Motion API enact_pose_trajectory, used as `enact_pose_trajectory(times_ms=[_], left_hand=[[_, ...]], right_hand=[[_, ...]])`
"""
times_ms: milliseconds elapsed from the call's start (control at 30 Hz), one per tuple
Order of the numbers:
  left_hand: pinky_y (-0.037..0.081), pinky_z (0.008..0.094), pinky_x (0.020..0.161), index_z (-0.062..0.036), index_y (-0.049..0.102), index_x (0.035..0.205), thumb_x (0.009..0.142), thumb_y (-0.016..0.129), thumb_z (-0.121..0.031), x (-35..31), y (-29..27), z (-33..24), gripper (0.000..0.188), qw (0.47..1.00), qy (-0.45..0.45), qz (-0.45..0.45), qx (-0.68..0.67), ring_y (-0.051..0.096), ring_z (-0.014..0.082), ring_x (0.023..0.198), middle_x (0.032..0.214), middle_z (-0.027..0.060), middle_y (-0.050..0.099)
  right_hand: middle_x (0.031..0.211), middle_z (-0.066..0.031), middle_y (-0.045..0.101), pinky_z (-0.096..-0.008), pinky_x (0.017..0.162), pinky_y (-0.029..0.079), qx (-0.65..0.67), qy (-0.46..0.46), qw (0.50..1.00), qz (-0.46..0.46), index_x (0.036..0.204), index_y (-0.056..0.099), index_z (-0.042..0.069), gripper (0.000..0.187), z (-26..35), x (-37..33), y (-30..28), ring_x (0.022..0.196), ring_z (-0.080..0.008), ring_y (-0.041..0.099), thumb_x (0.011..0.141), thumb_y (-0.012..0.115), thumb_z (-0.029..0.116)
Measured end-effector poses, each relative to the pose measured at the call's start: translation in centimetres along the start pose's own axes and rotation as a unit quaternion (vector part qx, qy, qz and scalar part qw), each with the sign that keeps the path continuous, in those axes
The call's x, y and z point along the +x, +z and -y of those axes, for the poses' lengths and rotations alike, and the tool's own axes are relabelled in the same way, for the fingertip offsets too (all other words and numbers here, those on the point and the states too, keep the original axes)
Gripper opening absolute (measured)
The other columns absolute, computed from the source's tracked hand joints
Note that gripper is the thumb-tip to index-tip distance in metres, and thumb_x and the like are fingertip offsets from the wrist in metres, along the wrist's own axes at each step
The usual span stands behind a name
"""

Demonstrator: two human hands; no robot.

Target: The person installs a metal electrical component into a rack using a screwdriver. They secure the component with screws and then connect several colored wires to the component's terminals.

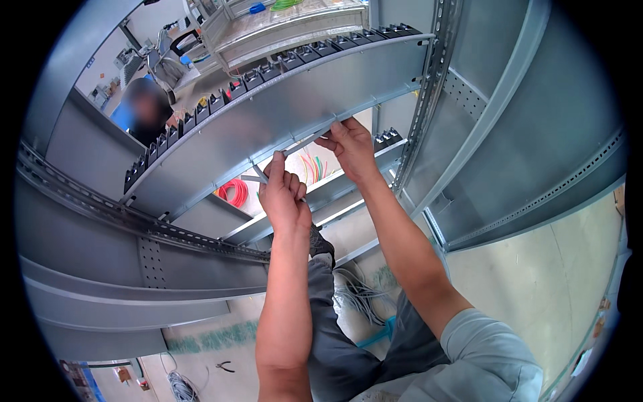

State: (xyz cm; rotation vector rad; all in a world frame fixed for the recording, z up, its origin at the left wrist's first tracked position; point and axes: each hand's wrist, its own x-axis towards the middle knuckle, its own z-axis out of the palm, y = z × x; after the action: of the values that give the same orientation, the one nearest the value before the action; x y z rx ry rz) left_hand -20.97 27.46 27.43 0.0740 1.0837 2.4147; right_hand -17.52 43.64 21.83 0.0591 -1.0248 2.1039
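A thin grey strip (pixel 307 141) runs along the lower edge of a long metal panel (pixel 268 110) inside a cabinet frame. My left hand (pixel 285 195) is closed round the strip, its thumb pressing just below the panel's edge. A loose grey end sticks out to the left of that hand. Farther right, my right hand (pixel 351 149) pinches the strip with thumb and fingers against the same edge. Along the panel's upper edge sits a row of black blocks with metal clips (pixel 291 60).
Perforated uprights (pixel 429 87) and grey side panels flank me. Beyond the panel lie a red cable coil (pixel 233 192) and coloured wires (pixel 313 167). Another person (pixel 142 110) is beyond the frame at left. Grey cables (pixel 362 295) and pliers (pixel 226 366) lie on the floor.
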Motion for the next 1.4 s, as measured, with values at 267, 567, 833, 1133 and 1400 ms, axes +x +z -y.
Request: enact_pose_trajectory(times_ms=[267,567,833,1133,1400], left_hand=[[0.018,0.0243,0.043,-0.0073,0.060,0.091,0.096,0.069,-0.020,0.0,-0.1,-0.1,0.017,1.000,0.001,-0.013,-0.001,0.023,0.0038,0.045,0.055,-0.0087,0.026],[0.019,0.0238,0.043,-0.0066,0.061,0.091,0.096,0.070,-0.020,0.3,-0.3,0.0,0.017,1.000,-0.001,-0.011,-0.003,0.023,0.0038,0.045,0.055,-0.0087,0.027],[0.017,0.0242,0.042,-0.0051,0.061,0.095,0.098,0.066,-0.018,-0.2,-0.1,0.4,0.015,1.000,-0.004,-0.014,0.002,0.023,0.0035,0.045,0.056,-0.0086,0.027],[0.020,0.0241,0.042,-0.0077,0.058,0.093,0.097,0.068,-0.020,-0.2,0.3,0.0,0.016,1.000,0.007,-0.014,-0.005,0.024,0.0041,0.046,0.056,-0.0086,0.027],[0.020,0.0242,0.042,-0.0068,0.059,0.094,0.097,0.067,-0.019,-0.1,0.0,0.0,0.016,1.000,-0.003,-0.012,0.007,0.025,0.0038,0.045,0.056,-0.0083,0.028]], right_hand=[[0.114,-0.0132,0.069,-0.0396,0.089,0.061,-0.073,-0.046,0.995,-0.047,0.126,0.058,-0.005,0.035,0.1,-0.2,1.6,0.100,-0.0237,0.070,0.102,0.061,0.019],[0.101,-0.0109,0.070,-0.0328,0.084,0.060,-0.166,-0.119,0.978,-0.046,0.118,0.060,-0.006,0.032,-0.4,0.0,1.6,0.090,-0.0174,0.070,0.103,0.061,0.022],[0.097,-0.0098,0.069,-0.0317,0.082,0.059,-0.152,-0.063,0.985,-0.051,0.114,0.059,-0.005,0.027,-0.8,-0.6,0.8,0.087,-0.0168,0.070,0.103,0.059,0.020],[0.110,-0.0128,0.068,-0.0394,0.086,0.062,-0.082,0.001,0.997,-0.015,0.123,0.058,-0.003,0.030,0.5,-0.3,1.3,0.094,-0.0229,0.071,0.099,0.065,0.014],[0.104,-0.0146,0.068,-0.0382,0.079,0.064,-0.085,0.005,0.996,0.001,0.120,0.056,-0.004,0.025,0.7,0.2,0.4,0.092,-0.0274,0.072,0.098,0.063,0.007]])
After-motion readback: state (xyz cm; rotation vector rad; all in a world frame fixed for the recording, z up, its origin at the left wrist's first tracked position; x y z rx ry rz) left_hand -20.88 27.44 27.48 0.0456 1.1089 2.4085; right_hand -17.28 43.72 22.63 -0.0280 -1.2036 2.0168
